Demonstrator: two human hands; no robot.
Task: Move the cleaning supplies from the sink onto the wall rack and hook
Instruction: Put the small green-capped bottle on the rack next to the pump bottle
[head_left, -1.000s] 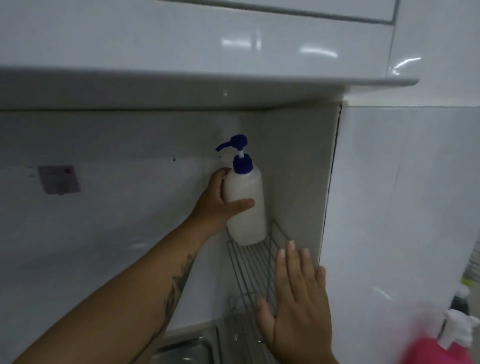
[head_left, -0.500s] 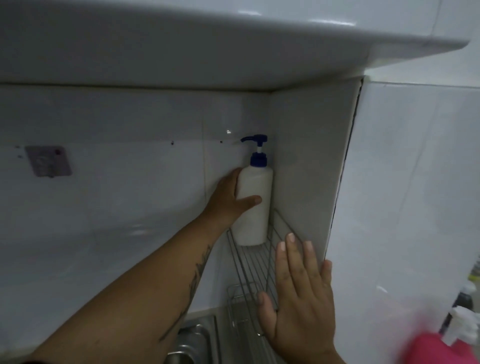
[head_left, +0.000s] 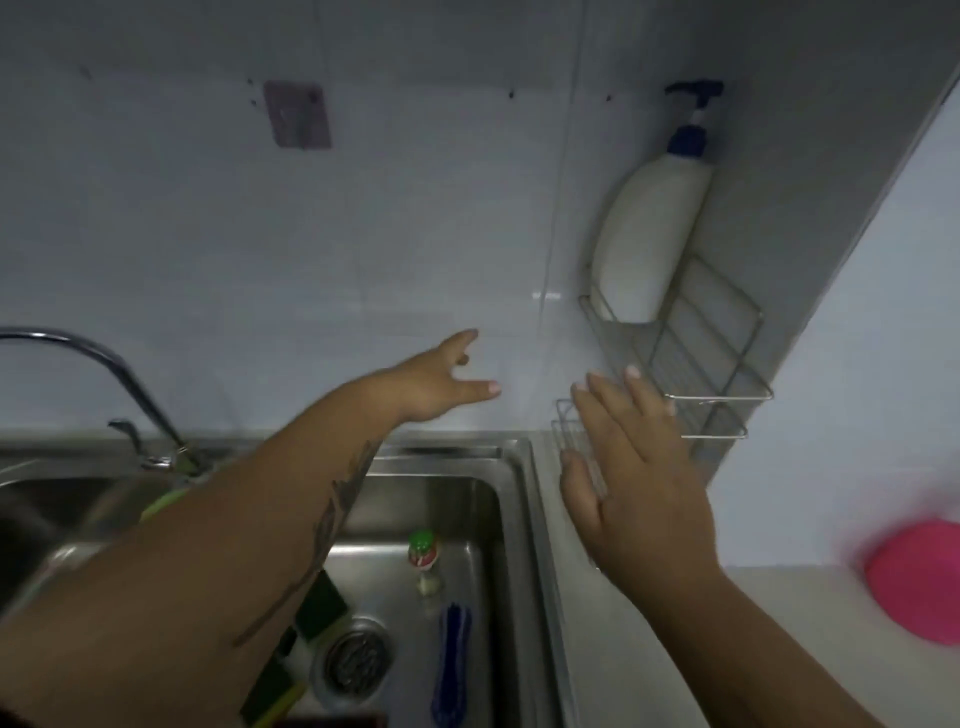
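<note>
Pump bottle (head_left: 649, 239) is standing in the upper tier of the wire rack (head_left: 727, 364), white body leaning into the wall corner, blue pump head (head_left: 693, 119) pointing left. Nothing is touching it. Left hand (head_left: 436, 382) is hanging in the air in front of the tiled wall (head_left: 260, 234), fingers spread loosely and thumb out, holding nothing; the tattooed forearm is stretching across the sink (head_left: 467, 519) below it. Right hand (head_left: 639, 473) is held flat and open, palm toward the rack, fingers together and pointing up, its fingertips (head_left: 631, 371) overlapping the front edge of the rack's lower tier; whether it is actually touching the wire I cannot tell. Other supplies are lying in the sink basin: a small bottle with a green cap (head_left: 423, 558) near the middle, a blue brush (head_left: 452, 660) just beside the drain strainer (head_left: 353, 660), and green and yellow sponges (head_left: 311, 613) partly hidden under the left forearm. Faucet (head_left: 104, 379) is arching over the left side of the sink. Square adhesive hook plate (head_left: 297, 115) is sitting high on the wall, well apart from the rack, with nothing hanging from it. Blurred pink object (head_left: 919, 582) is resting on the counter at the far right.
</note>
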